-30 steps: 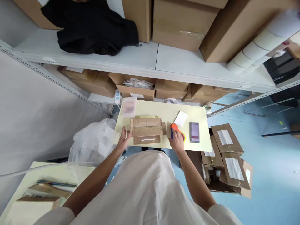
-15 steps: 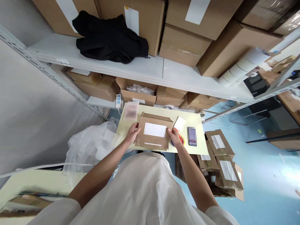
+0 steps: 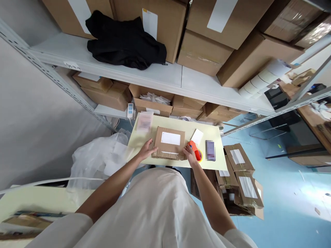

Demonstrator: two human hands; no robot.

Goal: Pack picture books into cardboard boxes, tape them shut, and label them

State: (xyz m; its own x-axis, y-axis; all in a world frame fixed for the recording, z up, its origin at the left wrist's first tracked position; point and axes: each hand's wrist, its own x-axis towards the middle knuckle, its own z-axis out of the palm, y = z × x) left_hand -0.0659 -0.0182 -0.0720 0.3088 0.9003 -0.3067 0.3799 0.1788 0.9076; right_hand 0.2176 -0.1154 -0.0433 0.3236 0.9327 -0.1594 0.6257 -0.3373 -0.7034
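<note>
A left hand (image 3: 148, 150), fingers parted and open, and a right hand (image 3: 190, 155), its grip unclear, flank a cardboard box (image 3: 170, 146) on a pale counter (image 3: 176, 122). Beyond, a shelf (image 3: 199, 77) holds larger boxes (image 3: 207, 55).

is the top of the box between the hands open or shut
Shut: the box has a flat top, label up, no flap raised. Its underside is hidden.

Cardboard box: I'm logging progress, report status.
Left hand, right hand at opposite sides of box. Box on table, white label up. Orange tape dispenser close beside right hand.
</note>
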